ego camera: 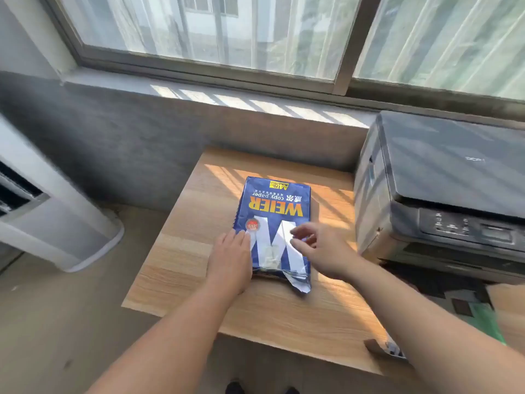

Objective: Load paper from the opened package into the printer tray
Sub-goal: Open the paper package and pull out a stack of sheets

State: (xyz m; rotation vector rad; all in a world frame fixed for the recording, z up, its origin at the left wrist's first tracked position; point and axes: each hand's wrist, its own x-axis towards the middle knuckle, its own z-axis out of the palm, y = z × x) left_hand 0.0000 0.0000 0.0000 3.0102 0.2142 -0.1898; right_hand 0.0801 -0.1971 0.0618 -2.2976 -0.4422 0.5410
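Still at the package: left hand (pixel 230 258) flat, steadying the copy-paper ream (pixel 277 223); right hand (pixel 318 248) open, empty — next, draw sheets from the torn end toward the printer (pixel 443 194).

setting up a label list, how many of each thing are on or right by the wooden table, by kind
paper package: 1
printer: 1
hands: 2, left hand and right hand
wooden table: 1
total: 5

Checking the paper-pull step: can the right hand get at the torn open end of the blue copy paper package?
Probably yes. The right hand hovers over the blue copy paper package, fingers spread; its torn open end faces the person, nothing covering it. The left hand rests flat at its left edge.
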